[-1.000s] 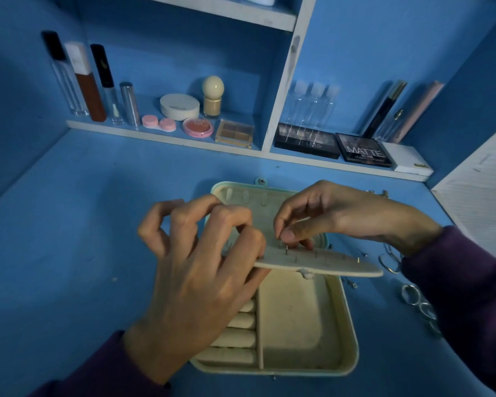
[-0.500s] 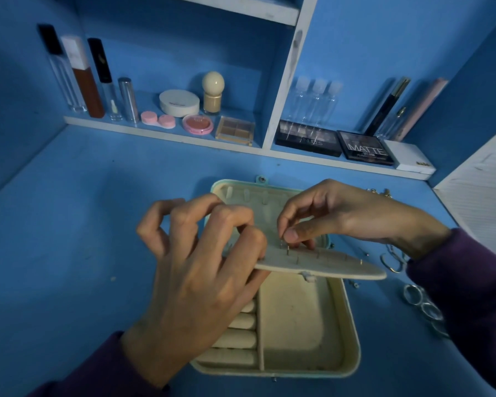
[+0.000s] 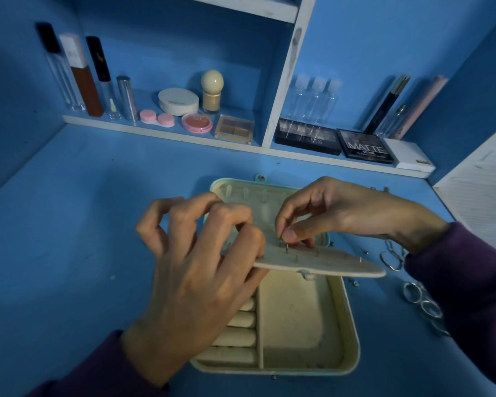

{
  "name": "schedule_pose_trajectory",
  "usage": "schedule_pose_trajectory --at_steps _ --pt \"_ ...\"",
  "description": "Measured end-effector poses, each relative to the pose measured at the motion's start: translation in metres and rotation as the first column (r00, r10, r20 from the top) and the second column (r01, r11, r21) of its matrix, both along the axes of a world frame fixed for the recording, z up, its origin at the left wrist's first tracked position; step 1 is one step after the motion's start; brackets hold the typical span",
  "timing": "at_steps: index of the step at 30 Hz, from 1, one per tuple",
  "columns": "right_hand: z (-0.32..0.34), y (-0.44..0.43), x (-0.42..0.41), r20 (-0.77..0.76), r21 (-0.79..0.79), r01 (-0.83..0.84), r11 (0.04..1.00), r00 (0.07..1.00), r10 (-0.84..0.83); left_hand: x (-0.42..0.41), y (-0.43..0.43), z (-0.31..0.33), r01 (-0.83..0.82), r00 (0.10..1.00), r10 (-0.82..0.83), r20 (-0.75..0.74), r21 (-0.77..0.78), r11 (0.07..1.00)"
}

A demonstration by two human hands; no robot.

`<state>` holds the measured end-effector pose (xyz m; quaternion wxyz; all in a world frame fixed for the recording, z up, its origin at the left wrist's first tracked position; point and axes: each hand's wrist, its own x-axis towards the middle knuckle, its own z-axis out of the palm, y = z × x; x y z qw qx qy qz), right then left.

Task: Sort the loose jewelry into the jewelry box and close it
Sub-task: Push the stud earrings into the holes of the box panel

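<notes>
A cream jewelry box lies open on the blue desk, its lid flat behind it. Ring rolls fill its left side; the right compartment looks bare. Across the box's middle lies a cream earring panel studded with small pins. My left hand holds the panel's left end, fingers curled over it and thumb beneath. My right hand pinches a small earring stud at the panel's back edge. Loose silver rings and a thin hoop earring lie on the desk right of the box.
A low shelf along the back wall carries cosmetics: tall tubes, a round compact, a pink blush, eyeshadow palettes and a white box. A white slatted panel stands at the right.
Both hands stay almost where they were. My right fingertips work at the same pin on the panel, and the panel has barely moved.
</notes>
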<state>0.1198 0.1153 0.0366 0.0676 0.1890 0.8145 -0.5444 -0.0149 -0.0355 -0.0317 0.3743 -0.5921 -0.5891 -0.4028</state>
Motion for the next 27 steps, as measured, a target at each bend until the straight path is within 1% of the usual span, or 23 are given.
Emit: schedule_pose_trajectory --at_steps 5,21,27 --pt "-0.0003 -0.0001 -0.0006 0.007 0.007 -0.005 1.000 1.000 0.005 0.0001 -0.0004 -0.0003 -0.011 1.000 0.011 -0.006 0.003 1.000" --pt "0.0047 -0.0012 -0.0022 0.043 0.136 -0.049 0.989 0.998 0.044 0.0002 -0.0022 0.0004 -0.005 1.000 0.004 -0.013 -0.006 1.000" --pt "0.0093 -0.0040 -0.0052 0.064 0.184 -0.101 0.978 0.994 0.091 0.0007 -0.0015 -0.0013 0.032 0.999 -0.032 0.002 -0.018 0.999"
